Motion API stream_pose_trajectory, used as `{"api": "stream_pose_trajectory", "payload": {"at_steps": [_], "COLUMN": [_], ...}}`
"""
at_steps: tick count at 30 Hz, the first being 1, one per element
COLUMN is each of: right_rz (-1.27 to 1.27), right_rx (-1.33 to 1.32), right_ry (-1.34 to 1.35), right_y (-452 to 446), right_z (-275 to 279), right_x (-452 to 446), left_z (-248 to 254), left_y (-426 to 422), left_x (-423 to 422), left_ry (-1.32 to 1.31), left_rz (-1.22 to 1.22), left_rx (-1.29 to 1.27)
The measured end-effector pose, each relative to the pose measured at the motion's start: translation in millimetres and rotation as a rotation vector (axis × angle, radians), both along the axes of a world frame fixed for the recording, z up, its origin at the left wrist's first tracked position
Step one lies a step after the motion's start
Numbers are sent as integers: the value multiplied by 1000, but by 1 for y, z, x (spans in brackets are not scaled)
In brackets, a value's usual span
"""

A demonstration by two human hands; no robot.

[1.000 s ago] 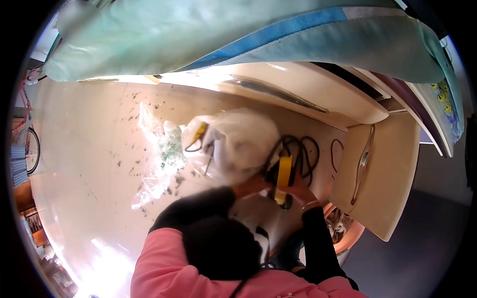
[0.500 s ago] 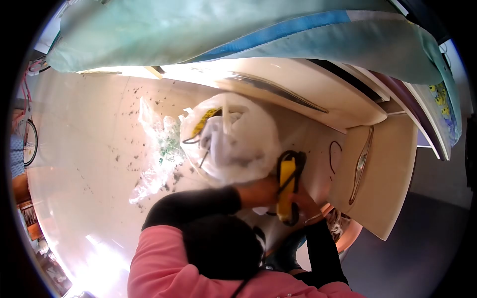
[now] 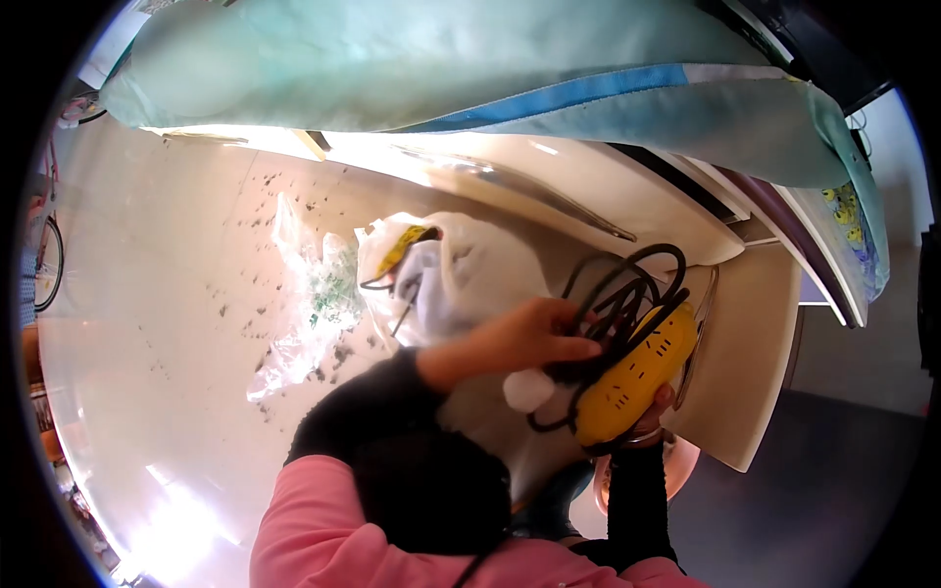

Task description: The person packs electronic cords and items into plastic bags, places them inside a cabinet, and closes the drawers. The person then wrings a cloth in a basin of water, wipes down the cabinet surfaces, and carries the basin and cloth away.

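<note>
A yellow power strip [image 3: 639, 374] with slots along its face is held up, tilted, above the floor. My right hand [image 3: 653, 412] grips its lower right side, with the fingers partly behind it. The strip's black cord [image 3: 663, 253] is bundled in loops along its upper left. My left hand [image 3: 551, 335] is closed on part of these loops. Just below my left hand a small white rounded thing [image 3: 529, 390] shows; its kind is unclear. Beyond my left forearm sits a white plastic bag [image 3: 495, 260], with a yellow-and-black item [image 3: 402, 250] and pale cloth at its mouth.
Clear plastic wrapping [image 3: 294, 323] with green bits lies left of the bag, amid dark debris on the pale floor [image 3: 157, 294]. Drawer fronts with metal handles [image 3: 701, 338] run along the far and right sides, below pale green fabric [image 3: 441, 69]. A pinkish bin [image 3: 681, 475] stands near my right wrist.
The power strip has been raised, moved right and turned so its slotted face shows. Its cord loops have spread out, and my left hand has shifted up onto them.
</note>
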State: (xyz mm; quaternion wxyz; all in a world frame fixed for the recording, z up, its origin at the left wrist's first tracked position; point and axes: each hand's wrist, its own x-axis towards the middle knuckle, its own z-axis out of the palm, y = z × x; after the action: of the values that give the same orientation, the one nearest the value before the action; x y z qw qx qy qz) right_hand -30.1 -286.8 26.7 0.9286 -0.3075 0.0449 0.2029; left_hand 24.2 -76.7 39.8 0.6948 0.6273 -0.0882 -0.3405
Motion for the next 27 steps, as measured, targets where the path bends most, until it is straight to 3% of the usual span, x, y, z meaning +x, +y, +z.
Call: {"api": "stream_pose_trajectory", "payload": {"at_steps": [5,7,8,10,11,13,14,15,17,18,20,22,23,27], "right_rz": [-58,-52,-48,2,21,80,139,145,113,116,34,152,254,275], "right_rx": [23,18,17,-243,-359,-381,-401,-402,-446,-451,-160,-35,99,-43], "right_ry": [31,-15,-19,-43,-56,-40,-22,-20,143,140,6,-72,-159,-221], "right_y": [20,29,31,33,35,22,17,16,16,17,19,16,15,15], "right_z": [0,-1,-1,4,7,0,-2,3,19,19,18,20,21,26], "right_x": [5,7,7,3,2,3,5,7,12,11,8,7,6,3], "left_z": [-3,-1,-4,-4,-3,16,4,-18,-29,-26,-22,-9,-13,-38], "left_y": [9,10,10,8,8,14,11,6,0,-1,2,10,8,-9], "left_x": [-4,1,-1,-4,-6,-13,-16,-18,-19,-16,-9,-3,-5,-10], "left_ry": [-40,-150,-152,-342,-346,-136,-135,-430,-728,-701,-671,58,125,290], "left_rz": [197,100,105,-104,-98,-42,-37,-110,-177,-219,-256,-284,-312,-354], "left_rx": [-40,370,369,534,533,209,210,291,366,344,316,-220,-312,-252]}}
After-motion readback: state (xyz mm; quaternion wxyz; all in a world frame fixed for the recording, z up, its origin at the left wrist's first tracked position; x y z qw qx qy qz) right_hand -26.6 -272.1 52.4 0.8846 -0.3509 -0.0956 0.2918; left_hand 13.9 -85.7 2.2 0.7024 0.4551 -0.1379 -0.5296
